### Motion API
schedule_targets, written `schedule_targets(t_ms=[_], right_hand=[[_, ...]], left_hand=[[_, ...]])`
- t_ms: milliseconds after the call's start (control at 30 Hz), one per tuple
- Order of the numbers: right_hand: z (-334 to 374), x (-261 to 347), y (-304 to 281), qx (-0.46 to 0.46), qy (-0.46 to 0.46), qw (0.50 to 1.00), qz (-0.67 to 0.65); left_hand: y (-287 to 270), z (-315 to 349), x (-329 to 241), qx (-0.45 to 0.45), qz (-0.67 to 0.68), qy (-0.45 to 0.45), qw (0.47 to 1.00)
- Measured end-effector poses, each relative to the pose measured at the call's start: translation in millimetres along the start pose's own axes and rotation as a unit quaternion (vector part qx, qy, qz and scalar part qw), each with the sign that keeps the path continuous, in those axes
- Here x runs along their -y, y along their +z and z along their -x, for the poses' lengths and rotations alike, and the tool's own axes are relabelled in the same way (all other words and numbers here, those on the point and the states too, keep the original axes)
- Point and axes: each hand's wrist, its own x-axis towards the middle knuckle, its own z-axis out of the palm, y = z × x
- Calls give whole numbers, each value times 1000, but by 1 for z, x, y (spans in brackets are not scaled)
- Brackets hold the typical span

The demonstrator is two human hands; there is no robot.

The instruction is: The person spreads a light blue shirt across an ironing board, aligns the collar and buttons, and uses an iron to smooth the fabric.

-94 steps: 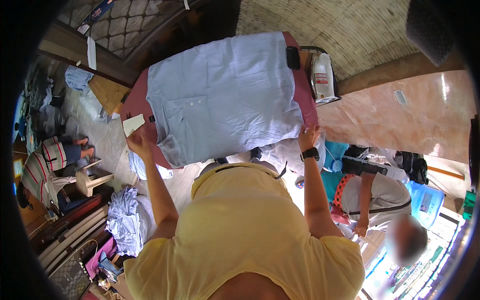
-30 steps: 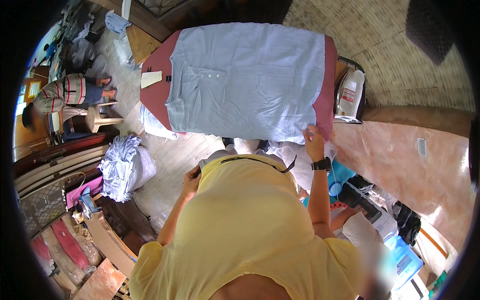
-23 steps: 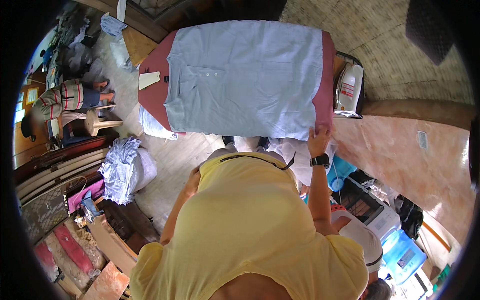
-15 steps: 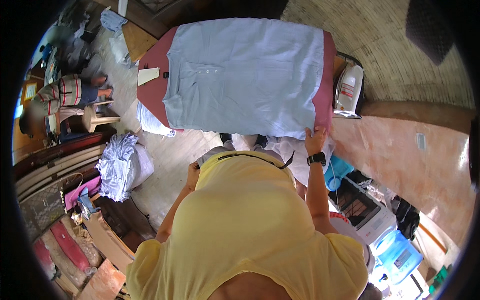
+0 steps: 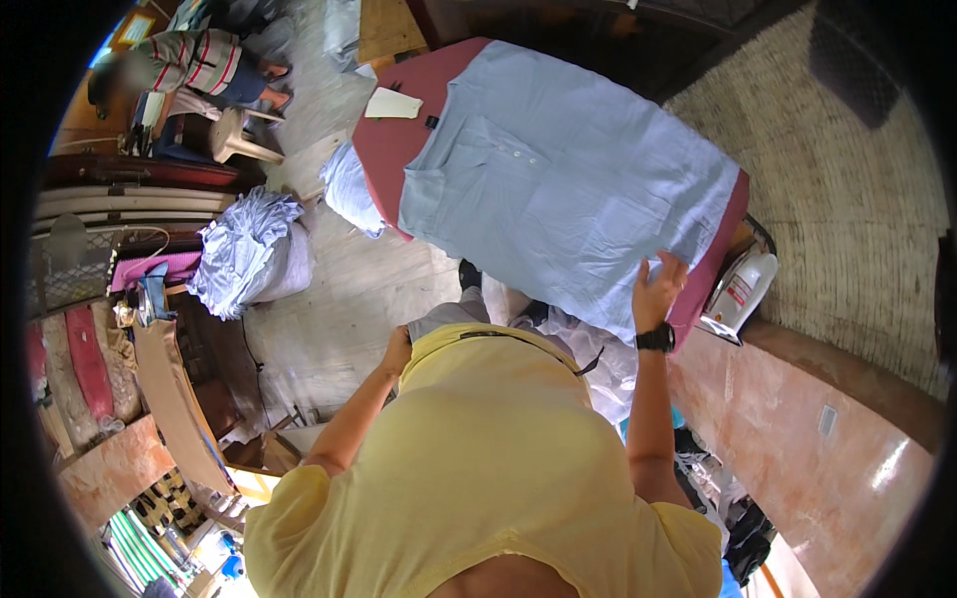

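Observation:
A light blue shirt point(image 5: 558, 169) with a short buttoned placket lies spread on a maroon-covered ironing board point(image 5: 389, 149). My right hand point(image 5: 660, 286), a dark watch on its wrist, is over the shirt's near hem corner. Its fingers are apart and hold nothing; whether they touch the cloth I cannot tell. Down beside my left hip is my left hand point(image 5: 398, 349), its fingers curled in against the grey trousers. Anything inside them is hidden. On the board's left end, by the shirt's neck, rests a cream card-like piece point(image 5: 393, 103).
A white iron point(image 5: 739, 291) stands at the board's right end. Pale blue cloth bundles point(image 5: 244, 254) sit on the floor at left, another point(image 5: 351, 189) beside the board. A person point(image 5: 194, 70) is at the far left near a beige plastic chair point(image 5: 239, 138). White sheer cloth point(image 5: 603, 359) hangs below the board.
The whole view has swung, so the board now slants down to the right. My right hand has gone from gripping the hem corner to spread fingers over the shirt. My left hand stays by my hip.

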Motion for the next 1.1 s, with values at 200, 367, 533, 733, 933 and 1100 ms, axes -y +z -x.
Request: schedule_targets(t_ms=[200, 367, 533, 733, 933, 1100], right_hand=[[-75, 145, 83, 112, -141, 973, -145], [-74, 257, 162, 219, -182, 933, -220], [-48, 278, 174, 273, -136, 927, -217], [34, 50, 133, -7, 77, 996, 48], [112, -53, 14, -30, 563, 784, 260], [155, -96, 8, -51, 444, 874, 190]], left_hand=[[-25, -12, 12, -88, -24, 20, 996], [-58, -31, -36, -55, 50, -121, 990], [-119, -30, -25, 54, 81, -117, 988], [-223, -80, -29, 85, -15, -71, 994], [-165, -180, -136, -121, -193, 231, 946], [-100, -234, -211, -60, -292, 250, 921]])
